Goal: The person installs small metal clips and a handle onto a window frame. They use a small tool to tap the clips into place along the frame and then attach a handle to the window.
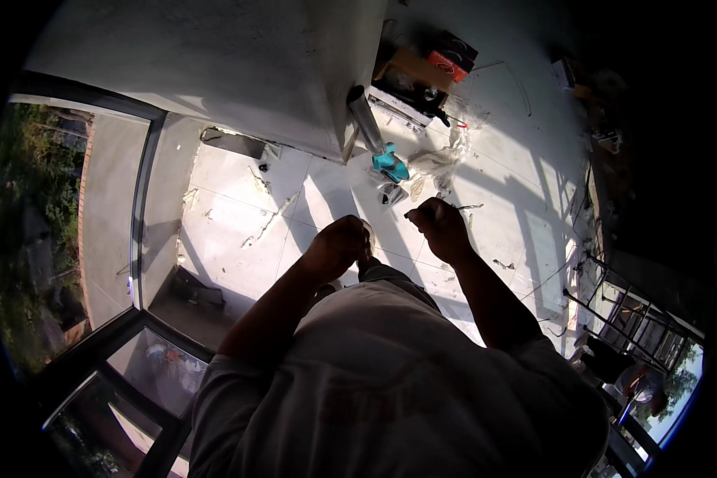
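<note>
My left hand (339, 245) is raised in front of my body with its fingers curled closed. What it holds, if anything, is in shadow and cannot be made out. My right hand (442, 229) is closed too, a short way to the right and apart from the left one. A small dark tip shows at its thumb side, and a thin dark stick-like piece (471, 207) appears just beyond its knuckles; I cannot tell whether it is held or lies on the floor. Beyond the hands, a teal-handled tool with a long grey cylinder (366, 119) leans against the wall corner.
Crumpled clear plastic (442, 162) and scraps lie on the pale tiled floor (295, 171). Open cardboard boxes (417, 70) and a red-and-black box (452, 57) stand at the back. A dark-framed window (149, 151) is on my left. Another person (641, 385) is near a metal frame (625, 315) at lower right.
</note>
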Demonstrator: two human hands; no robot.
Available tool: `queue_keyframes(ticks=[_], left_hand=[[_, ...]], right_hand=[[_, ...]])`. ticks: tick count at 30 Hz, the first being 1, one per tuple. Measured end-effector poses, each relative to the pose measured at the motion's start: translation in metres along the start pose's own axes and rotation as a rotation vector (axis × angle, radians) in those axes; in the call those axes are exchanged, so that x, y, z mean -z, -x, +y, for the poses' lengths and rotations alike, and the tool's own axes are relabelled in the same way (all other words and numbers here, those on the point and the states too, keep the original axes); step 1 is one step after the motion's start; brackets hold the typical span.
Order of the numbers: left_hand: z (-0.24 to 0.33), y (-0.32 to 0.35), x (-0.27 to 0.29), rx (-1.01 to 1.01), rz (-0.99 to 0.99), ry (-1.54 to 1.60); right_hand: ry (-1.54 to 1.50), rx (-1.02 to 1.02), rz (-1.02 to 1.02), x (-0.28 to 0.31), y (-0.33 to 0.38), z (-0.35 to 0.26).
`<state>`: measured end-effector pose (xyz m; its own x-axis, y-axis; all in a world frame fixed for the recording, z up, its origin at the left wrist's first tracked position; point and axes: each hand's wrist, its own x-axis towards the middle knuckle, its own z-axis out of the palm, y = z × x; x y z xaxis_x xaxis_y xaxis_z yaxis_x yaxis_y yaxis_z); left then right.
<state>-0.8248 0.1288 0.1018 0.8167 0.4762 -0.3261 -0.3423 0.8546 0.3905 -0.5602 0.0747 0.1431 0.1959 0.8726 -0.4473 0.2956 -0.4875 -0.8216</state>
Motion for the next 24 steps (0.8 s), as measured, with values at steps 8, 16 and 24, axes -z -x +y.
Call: queue_keyframes(ticks=[8, 16, 24], left_hand=[[0.092, 0.125, -0.084, -0.498, -0.240, 0.397], [0.105, 0.249, -0.078, -0.842, -0.221, 0.301], [0.110, 0.408, -0.027, -1.012, -0.208, 0.283]], right_hand=[[0.007, 0.096, -0.204, -0.056, -0.018, -0.053], [-0.019, 0.300, -0.503, -0.174, -0.007, -0.136], [0.068, 0.397, -0.616, -0.325, 0.063, -0.228]])
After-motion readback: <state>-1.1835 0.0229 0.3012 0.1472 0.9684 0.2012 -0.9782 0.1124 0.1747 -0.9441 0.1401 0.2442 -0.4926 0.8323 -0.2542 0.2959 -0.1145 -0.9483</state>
